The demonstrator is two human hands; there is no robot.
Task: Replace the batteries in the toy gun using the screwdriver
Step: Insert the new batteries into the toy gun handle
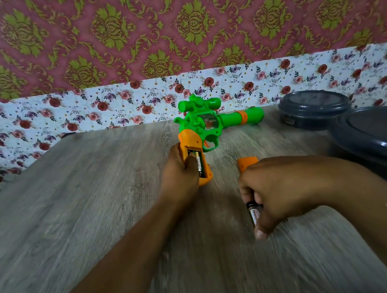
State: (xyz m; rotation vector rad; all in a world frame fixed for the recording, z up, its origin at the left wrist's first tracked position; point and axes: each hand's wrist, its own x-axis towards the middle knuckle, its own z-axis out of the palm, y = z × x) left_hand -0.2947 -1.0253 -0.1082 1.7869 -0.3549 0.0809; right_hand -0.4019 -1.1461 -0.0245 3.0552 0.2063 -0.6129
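A green toy gun with an orange grip lies on its side on the wooden table, barrel pointing right. My left hand grips the orange handle. Its battery compartment is uncovered and a battery sits inside. To the right, my right hand is closed around a loose battery just above the table. The orange compartment cover lies on the table behind that hand. No screwdriver is visible.
Two dark grey round lidded containers stand at the right: one at the back, a larger one nearer. A floral-papered wall borders the table at the back and left.
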